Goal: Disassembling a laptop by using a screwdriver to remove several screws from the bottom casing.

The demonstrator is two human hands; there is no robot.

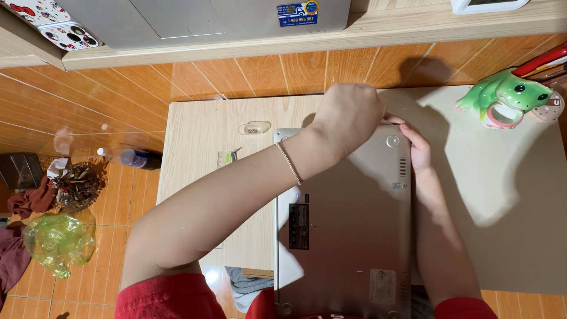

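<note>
A silver laptop (348, 236) lies upside down on a small light wooden table (195, 136), its grey base with a round rubber foot facing up. My left hand (348, 115) reaches across to the laptop's far edge, fingers closed near the far right corner; a thin bracelet is on that wrist. My right hand (418, 147) rests on the laptop's right edge close to the same corner, its fingertips meeting my left hand. Whether either hand pinches a small tool is hidden.
A grey mat (508, 195) covers the table's right part, with a green frog-shaped holder (508, 94) and pens at the far right. A small clear plastic case (255, 127) and a ruler (227, 156) lie left of the laptop. Another laptop (195, 20) and a phone (56, 23) sit on a shelf. Bottle (133, 158) and bags lie on the floor.
</note>
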